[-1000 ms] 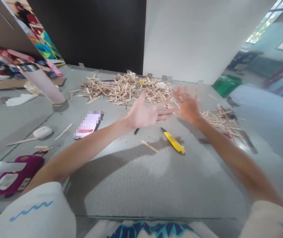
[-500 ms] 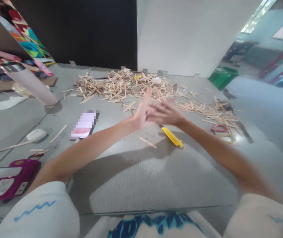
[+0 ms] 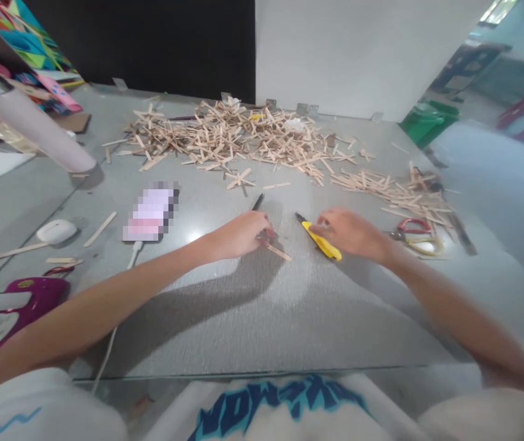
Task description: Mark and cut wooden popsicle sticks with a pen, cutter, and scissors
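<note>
1. Here we are at the grey table point(image 3: 335, 324), and the knife point(image 3: 330, 250) is the one to watch: flat on the surface, between our two hands, dark tip out to the far left, yellow butt end back to the near right.
2. Our right hand point(image 3: 351, 234) is clearly the nearer one. The knife lies just to the left of its palm, with the curled fingers over the handle's upper edge — contact, by the look of it, but we cannot tell whether they have closed on it.
3. So the long axis slants under those fingertips, the tip pointing away from us and the butt showing below the hand.
4. Over on the other side, our left hand point(image 3: 241, 234) has its fingers bunched narrow and low at the far-left end of a stick point(image 3: 280, 252). Pinched or merely touching? We cannot tell.
5. That stick slants much as the knife does, only flatter, its free end reaching toward the knife — near it, yet apart.
6. Just beyond the left knuckles a dark rod point(image 3: 258, 202) pokes out, and to the right of our right wrist lie the scissors point(image 3: 415, 226), touched by neither hand.
</note>
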Available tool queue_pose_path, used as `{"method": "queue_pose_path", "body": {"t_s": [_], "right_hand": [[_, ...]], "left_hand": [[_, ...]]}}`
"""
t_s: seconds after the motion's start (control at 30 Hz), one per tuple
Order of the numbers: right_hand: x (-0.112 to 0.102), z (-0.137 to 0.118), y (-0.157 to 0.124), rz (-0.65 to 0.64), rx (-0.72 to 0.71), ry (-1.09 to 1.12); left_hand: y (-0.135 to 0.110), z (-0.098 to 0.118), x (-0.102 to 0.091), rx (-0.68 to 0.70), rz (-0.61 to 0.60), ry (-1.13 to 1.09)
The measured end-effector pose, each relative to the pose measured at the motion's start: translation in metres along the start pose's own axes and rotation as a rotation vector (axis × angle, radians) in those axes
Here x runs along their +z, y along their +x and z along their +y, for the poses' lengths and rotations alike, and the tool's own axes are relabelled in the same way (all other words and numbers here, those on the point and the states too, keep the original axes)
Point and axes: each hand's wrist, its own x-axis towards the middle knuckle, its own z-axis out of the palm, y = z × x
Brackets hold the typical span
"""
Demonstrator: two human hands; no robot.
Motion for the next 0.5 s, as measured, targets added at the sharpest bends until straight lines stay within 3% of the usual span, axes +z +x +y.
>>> {"method": "queue_pose_path", "body": {"t_s": [0.07, 0.13, 0.27, 0.4, 0.5], "right_hand": [[0.004, -0.011, -0.014, -0.086, -0.005, -0.05], [0.004, -0.015, -0.021, -0.081, 0.004, -0.07], [-0.013, -0.013, -0.028, -0.101, -0.005, 0.132], [-0.04, -0.017, -0.041, -0.263, -0.023, 0.444], [-0.045, -0.026, -0.054, -0.359, 0.01, 0.581]], "left_hand": [[-0.005, -0.003, 0.011, -0.002, -0.01, -0.028], [-0.01, -0.004, 0.016, -0.002, 0.0, -0.047], [-0.022, 0.001, 0.015, -0.011, 0.021, -0.066], [-0.033, 0.012, 0.006, -0.224, -0.081, -0.36], [-0.036, 0.015, 0.003, -0.367, -0.191, -0.607]]}}
